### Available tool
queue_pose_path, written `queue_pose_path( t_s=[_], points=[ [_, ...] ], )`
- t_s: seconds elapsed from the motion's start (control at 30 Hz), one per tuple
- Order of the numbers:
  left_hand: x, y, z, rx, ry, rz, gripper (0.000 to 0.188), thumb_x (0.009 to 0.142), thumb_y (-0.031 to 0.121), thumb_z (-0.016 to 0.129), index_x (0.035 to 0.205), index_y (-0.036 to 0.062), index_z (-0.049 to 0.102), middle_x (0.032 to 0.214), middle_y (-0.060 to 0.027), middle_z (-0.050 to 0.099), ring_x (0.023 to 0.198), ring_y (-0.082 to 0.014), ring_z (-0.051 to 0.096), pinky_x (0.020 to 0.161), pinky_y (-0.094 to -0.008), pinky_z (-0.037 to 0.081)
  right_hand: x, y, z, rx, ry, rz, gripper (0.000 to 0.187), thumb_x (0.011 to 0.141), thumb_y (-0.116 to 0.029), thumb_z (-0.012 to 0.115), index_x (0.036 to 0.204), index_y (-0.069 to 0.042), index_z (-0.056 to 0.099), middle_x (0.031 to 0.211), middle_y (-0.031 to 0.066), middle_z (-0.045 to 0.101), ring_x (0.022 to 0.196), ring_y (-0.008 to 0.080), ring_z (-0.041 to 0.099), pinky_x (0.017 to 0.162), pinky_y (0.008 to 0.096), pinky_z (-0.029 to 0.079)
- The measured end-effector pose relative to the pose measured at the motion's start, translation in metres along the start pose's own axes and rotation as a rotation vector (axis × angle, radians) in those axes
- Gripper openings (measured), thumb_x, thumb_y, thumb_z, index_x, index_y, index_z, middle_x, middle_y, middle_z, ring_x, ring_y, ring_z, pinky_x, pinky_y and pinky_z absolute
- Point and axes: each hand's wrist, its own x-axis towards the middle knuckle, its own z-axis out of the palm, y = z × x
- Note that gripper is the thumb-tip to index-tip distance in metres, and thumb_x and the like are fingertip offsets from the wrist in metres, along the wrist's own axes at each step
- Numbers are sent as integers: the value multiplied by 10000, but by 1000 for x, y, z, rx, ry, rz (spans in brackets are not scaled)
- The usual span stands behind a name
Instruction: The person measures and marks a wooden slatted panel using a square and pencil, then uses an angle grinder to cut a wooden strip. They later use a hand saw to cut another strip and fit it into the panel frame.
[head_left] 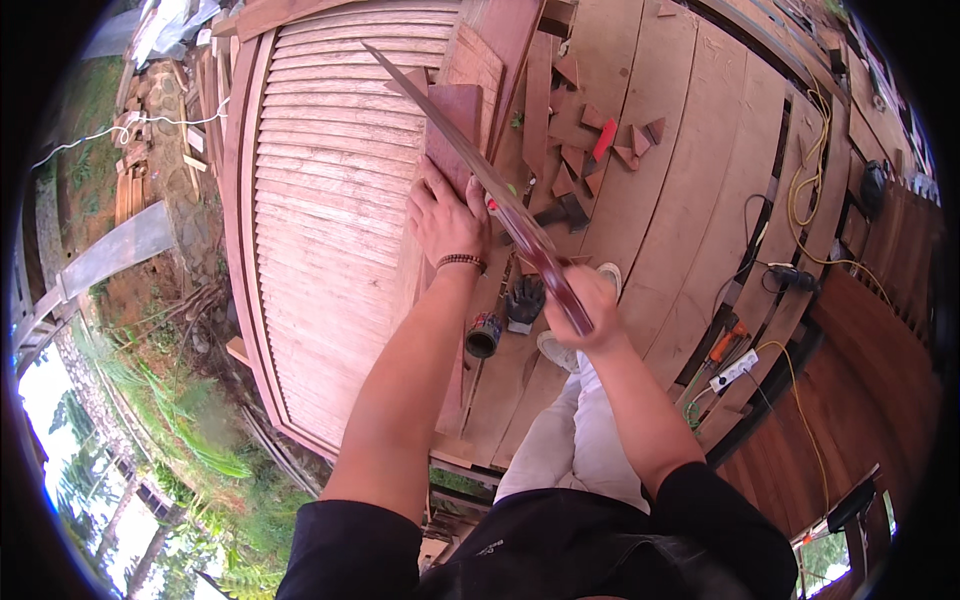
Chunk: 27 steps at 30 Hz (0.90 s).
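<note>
My right hand [585, 308] is closed around the dark red handle of a handsaw [432, 112]. Its long blade slants up and to the left, crossing over a reddish-brown wooden board [457, 108]. Whether the teeth touch the wood I cannot tell. My left hand [445, 218], a beaded bracelet at its wrist, grips the near end of that board, thumb on the right side and fingers over the left. Beneath the board lies a large louvered wooden panel [340, 220] with a plain lower part.
Several triangular wood offcuts [573, 158] and a red object [604, 139] lie on the plank floor [690, 190]. Near my feet are a hammer-like tool [572, 212], a dark glove [524, 300] and a can [484, 335]. A white power strip [734, 371] and cords lie right.
</note>
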Motion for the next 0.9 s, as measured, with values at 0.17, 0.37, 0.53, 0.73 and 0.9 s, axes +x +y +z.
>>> queue_pose_path(
  t_s=[0.17,0.37,0.53,0.73,0.9],
  points=[
    [5,6,1,-19,37,19,791,932,459,521,1536,41,225,1320,-191,460,1209,-368,443,1023,-451,358,-65,-11,-60,-43,-83,-30,143,641,-47,644,742,-20,547,654,145,543,583,356,544,550,384,458],
    [5,5,-4,-24,9,23,782,923,392,541,1539,42,206,1294,-200,467,1207,-367,445,1024,-452,367,25,9,12,19,-39,0,151,624,-36,659,718,-34,542,656,132,540,564,355,525,541,400,446],
    [6,1,-2,-16,17,19,820,908,367,568,1549,42,172,1292,-215,457,1210,-378,440,1033,-449,369,-57,-14,-54,5,-19,-10,88,594,-4,607,667,-29,565,611,119,502,530,308,523,489,407,418],
    [5,1,-5,-23,11,18,813,904,359,571,1542,35,186,1263,-211,472,1192,-382,449,1022,-443,378,44,9,24,12,-41,-32,184,623,-34,664,719,-43,507,640,137,533,577,361,544,556,408,454],
    [6,-3,-6,-48,-9,-1,820,902,389,562,1539,28,191,1271,-224,469,1184,-391,452,1015,-447,380,-61,-21,-50,12,-80,1,119,587,1,607,697,-16,564,641,135,547,526,317,539,511,421,447]
  ],
)
